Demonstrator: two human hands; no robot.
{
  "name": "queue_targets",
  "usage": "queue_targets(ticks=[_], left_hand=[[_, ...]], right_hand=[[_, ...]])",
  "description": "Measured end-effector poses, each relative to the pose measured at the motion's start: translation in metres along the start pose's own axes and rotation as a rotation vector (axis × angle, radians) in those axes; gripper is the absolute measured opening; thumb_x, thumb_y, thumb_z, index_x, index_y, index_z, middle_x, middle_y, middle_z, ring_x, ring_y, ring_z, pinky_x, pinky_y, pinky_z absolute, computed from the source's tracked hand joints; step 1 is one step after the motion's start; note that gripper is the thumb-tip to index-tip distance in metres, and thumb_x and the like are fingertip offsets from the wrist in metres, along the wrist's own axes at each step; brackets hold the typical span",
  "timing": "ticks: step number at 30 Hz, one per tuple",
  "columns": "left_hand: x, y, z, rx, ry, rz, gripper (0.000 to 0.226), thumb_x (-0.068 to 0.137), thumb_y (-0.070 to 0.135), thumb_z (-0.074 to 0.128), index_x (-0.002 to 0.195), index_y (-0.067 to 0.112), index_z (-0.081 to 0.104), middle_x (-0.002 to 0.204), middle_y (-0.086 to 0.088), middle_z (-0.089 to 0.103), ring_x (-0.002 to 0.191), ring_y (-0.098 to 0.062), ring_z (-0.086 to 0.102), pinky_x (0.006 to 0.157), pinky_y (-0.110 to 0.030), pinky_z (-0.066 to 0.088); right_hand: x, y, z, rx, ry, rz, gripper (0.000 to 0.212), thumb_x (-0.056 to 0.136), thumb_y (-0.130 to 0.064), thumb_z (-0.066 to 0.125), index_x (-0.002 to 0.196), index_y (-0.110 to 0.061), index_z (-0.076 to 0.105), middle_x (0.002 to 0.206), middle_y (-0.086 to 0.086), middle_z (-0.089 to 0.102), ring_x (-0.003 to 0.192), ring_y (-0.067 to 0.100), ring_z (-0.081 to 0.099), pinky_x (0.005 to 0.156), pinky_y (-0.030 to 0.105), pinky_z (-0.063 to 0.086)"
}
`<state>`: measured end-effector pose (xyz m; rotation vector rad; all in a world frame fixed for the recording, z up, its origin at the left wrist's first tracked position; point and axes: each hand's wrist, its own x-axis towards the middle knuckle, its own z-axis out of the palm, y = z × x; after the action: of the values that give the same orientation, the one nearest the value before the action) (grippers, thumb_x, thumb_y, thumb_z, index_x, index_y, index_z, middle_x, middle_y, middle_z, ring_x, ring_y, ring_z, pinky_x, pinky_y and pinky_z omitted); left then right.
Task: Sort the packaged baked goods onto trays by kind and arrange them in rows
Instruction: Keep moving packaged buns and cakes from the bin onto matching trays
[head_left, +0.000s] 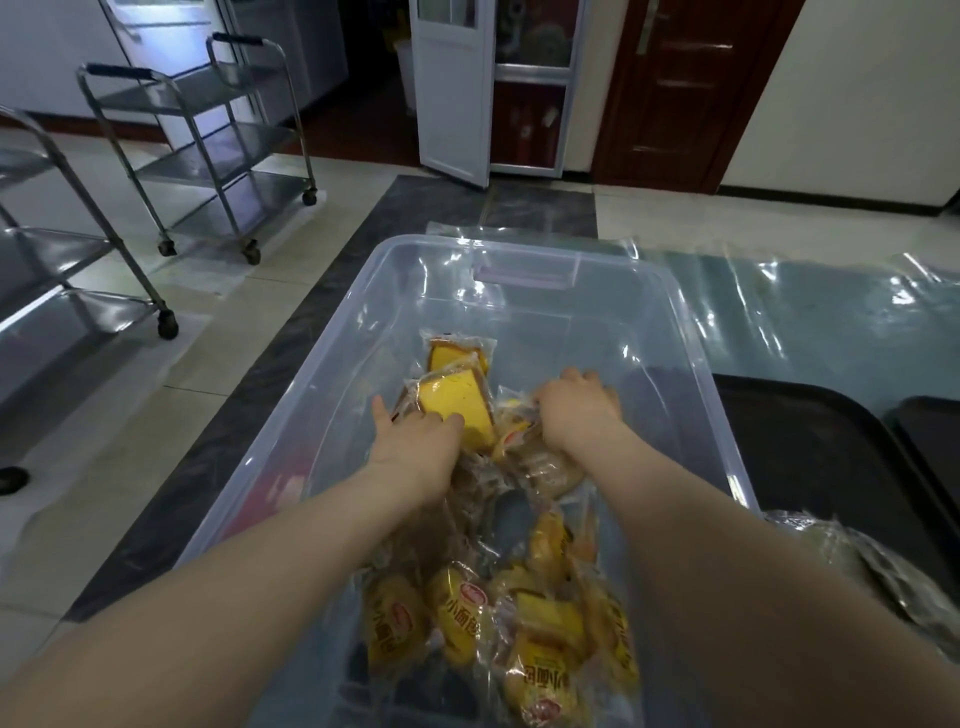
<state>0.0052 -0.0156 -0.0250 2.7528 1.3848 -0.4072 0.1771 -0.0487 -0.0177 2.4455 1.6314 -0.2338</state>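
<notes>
Packaged baked goods (498, 618) were heaped in a clear plastic bin (691, 332), still unsorted. A wrapped yellow cake slice (457, 402) was pinched by the left hand (415, 441), apparently to be lifted out. The right hand (579, 410) was curled over a pale wrapped bun (550, 467). A black tray (810, 447) was set beside the bin.

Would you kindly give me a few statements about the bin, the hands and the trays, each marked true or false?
1. Both hands reach into the clear plastic bin. True.
2. The left hand touches a packaged yellow cake slice. True.
3. The black tray lies left of the bin. False: it lies to the right.
4. The bin holds no packets. False: wrapped small breads lie in its near end.
5. The right hand rests on the tray. False: it is among packets in the bin.
</notes>
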Motion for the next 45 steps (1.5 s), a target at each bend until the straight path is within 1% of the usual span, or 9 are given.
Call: queue_targets(ticks=[6,10,13,25,29,32,35,40,45], left_hand=[[-0.001,-0.002,-0.005,-0.054,-0.1,0.051,0.041,0.083,0.012,0.059,0.121,0.024,0.048,0.116,-0.006,0.051,0.118,-0.029,0.046,0.108,-0.069,0.006],[0.0,-0.011,-0.018,-0.105,-0.016,0.069,0.038,0.08,0.025,0.067,0.113,0.025,0.049,0.116,-0.006,0.05,0.112,-0.029,0.049,0.104,-0.054,0.029],[0.003,-0.015,-0.027,-0.243,0.054,0.051,0.04,0.079,0.024,0.069,0.115,0.024,0.05,0.117,-0.008,0.046,0.103,-0.03,0.053,0.084,-0.038,0.043],[0.006,-0.043,-0.058,-0.622,0.448,0.0,0.029,0.081,0.019,0.066,0.091,0.033,0.044,0.091,0.008,0.048,0.077,-0.01,0.048,0.056,-0.02,0.029],[0.001,-0.045,-0.066,-0.727,0.593,0.053,0.033,0.078,0.013,0.069,0.088,0.033,0.046,0.088,0.013,0.051,0.079,-0.002,0.051,0.059,-0.017,0.034],[-0.007,-0.042,-0.076,-0.761,0.726,0.119,0.034,0.08,0.011,0.068,0.095,0.033,0.047,0.092,0.016,0.049,0.078,0.008,0.048,0.062,-0.008,0.036],[-0.016,-0.035,-0.085,-0.731,0.86,0.185,0.042,0.079,0.007,0.069,0.1,0.034,0.046,0.099,0.014,0.048,0.083,0.004,0.045,0.068,-0.007,0.036],[-0.034,-0.005,-0.1,-0.697,0.987,0.337,0.051,0.073,-0.001,0.072,0.107,0.03,0.051,0.103,0.012,0.047,0.093,-0.007,0.048,0.08,-0.023,0.042],[-0.047,0.052,-0.118,-0.622,1.09,0.41,0.055,0.066,-0.01,0.074,0.107,0.019,0.052,0.107,-0.005,0.056,0.096,-0.006,0.046,0.084,-0.007,0.033]], right_hand=[[-0.004,0.0,0.012,-0.124,-0.277,-0.103,0.047,0.087,-0.008,0.056,0.132,-0.017,0.053,0.14,0.011,0.043,0.13,0.035,0.037,0.103,0.047,0.037],[0.0,0.001,0.0,-0.049,-0.136,-0.13,0.041,0.088,-0.01,0.052,0.128,-0.019,0.057,0.133,0.01,0.053,0.125,0.032,0.043,0.1,0.04,0.043],[0.004,0.005,-0.013,0.096,-0.023,-0.11,0.042,0.088,-0.005,0.049,0.126,-0.021,0.06,0.126,0.009,0.058,0.122,0.032,0.044,0.094,0.037,0.045],[-0.003,0.015,-0.053,0.657,0.299,-0.048,0.05,0.078,0.006,0.046,0.112,-0.023,0.068,0.106,0.007,0.068,0.1,0.028,0.06,0.076,0.027,0.046],[-0.015,0.015,-0.061,0.816,0.458,-0.064,0.048,0.077,0.011,0.048,0.104,-0.023,0.07,0.091,-0.005,0.061,0.087,0.016,0.056,0.069,0.024,0.042],[-0.027,0.02,-0.072,0.915,0.599,-0.061,0.041,0.082,0.007,0.054,0.106,-0.023,0.067,0.102,-0.007,0.06,0.091,0.008,0.054,0.071,0.015,0.039],[-0.047,0.03,-0.081,0.918,0.768,-0.136,0.039,0.082,0.005,0.062,0.109,-0.023,0.067,0.107,-0.01,0.056,0.098,0.004,0.051,0.079,-0.001,0.033],[-0.091,0.066,-0.08,0.931,0.945,-0.266,0.048,0.078,0.009,0.067,0.106,-0.031,0.064,0.107,-0.012,0.051,0.098,-0.014,0.047,0.084,-0.002,0.031],[-0.125,0.118,-0.078,0.876,1.102,-0.274,0.036,0.079,-0.001,0.072,0.108,-0.022,0.068,0.11,-0.01,0.049,0.097,-0.014,0.041,0.088,-0.003,0.028]])
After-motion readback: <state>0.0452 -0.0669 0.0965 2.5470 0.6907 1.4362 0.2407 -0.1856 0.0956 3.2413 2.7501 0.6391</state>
